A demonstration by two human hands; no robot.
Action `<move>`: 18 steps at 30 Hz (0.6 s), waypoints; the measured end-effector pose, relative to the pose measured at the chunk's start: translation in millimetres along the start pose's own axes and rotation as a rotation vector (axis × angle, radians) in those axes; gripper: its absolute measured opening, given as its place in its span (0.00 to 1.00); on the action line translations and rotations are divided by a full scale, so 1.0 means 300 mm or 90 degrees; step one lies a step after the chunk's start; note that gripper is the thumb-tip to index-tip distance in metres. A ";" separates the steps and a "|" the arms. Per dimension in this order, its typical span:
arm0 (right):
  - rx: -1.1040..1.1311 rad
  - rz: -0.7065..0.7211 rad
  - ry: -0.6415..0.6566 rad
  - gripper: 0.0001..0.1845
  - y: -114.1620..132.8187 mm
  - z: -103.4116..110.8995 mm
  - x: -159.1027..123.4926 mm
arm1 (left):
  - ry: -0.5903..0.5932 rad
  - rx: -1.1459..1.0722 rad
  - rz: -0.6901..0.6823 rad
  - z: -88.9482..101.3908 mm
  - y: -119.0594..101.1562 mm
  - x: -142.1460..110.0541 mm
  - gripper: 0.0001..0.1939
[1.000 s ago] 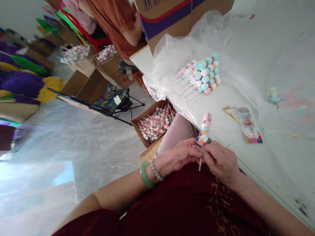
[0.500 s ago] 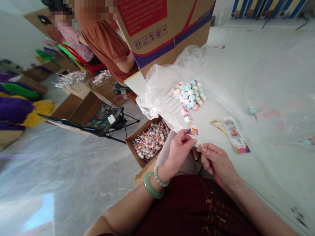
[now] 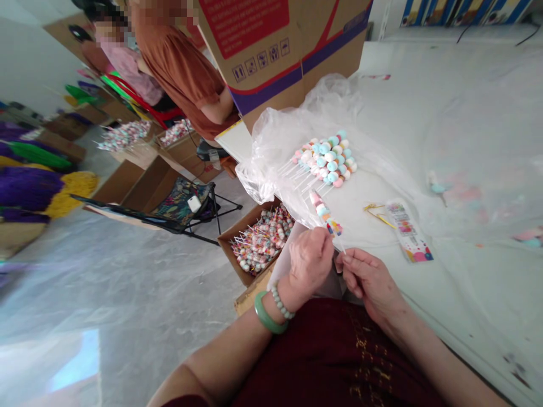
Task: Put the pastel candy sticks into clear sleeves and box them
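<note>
A marshmallow skewer (image 3: pixel 321 208) in a clear printed wrapper points up and away from me at the table's near edge. My right hand (image 3: pixel 368 278) pinches the bare white stick below the marshmallows between thumb and fingers. Closed at the lower end of the wrapper is my left hand (image 3: pixel 310 259), its back turned up, so what lies inside its fingers is partly hidden. Just beyond, a stack of unwrapped marshmallow skewers (image 3: pixel 328 158) rests on clear plastic sheeting (image 3: pixel 271 135). To the right lie gold twist ties (image 3: pixel 379 215) and a flat printed wrapper (image 3: pixel 409 233).
A box of wrapped skewers (image 3: pixel 263 240) stands low at the left of the table. A large carton (image 3: pixel 280 62) rises at the back. Beyond a folding chair (image 3: pixel 182 206), co-workers sit at the far left. More plastic film (image 3: pixel 479 147) covers the table's right side.
My left hand has rolled over at the wrapper's lower end, its back now facing up and its fingers curled in. The right hand still pinches the stick.
</note>
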State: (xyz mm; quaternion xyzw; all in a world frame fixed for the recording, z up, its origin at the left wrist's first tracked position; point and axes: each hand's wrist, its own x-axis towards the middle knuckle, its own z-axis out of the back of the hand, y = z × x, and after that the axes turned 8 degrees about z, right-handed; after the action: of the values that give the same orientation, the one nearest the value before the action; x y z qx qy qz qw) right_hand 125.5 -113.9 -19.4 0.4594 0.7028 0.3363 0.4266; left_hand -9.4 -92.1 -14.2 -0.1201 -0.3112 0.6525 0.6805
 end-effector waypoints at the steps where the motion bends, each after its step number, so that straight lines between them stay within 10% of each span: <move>1: -0.003 0.001 -0.007 0.12 -0.005 -0.002 0.003 | 0.028 -0.017 -0.029 -0.003 -0.005 -0.014 0.10; 4: -0.032 0.014 -0.019 0.14 -0.020 0.004 0.014 | 0.125 -0.158 0.022 -0.012 -0.010 -0.040 0.10; 11: -0.394 0.203 -0.084 0.16 -0.010 0.049 0.021 | 0.492 -0.790 0.450 0.008 0.049 0.005 0.14; 18: -0.885 0.390 -0.055 0.18 -0.049 0.017 0.007 | 0.383 -0.990 0.559 0.028 0.019 0.071 0.22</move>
State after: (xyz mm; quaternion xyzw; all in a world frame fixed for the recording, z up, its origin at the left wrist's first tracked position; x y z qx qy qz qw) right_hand 124.3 -116.6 -34.9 0.2721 0.1528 0.7870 0.5323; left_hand -19.8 -72.9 -5.2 -0.8105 -0.3978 0.4013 0.1545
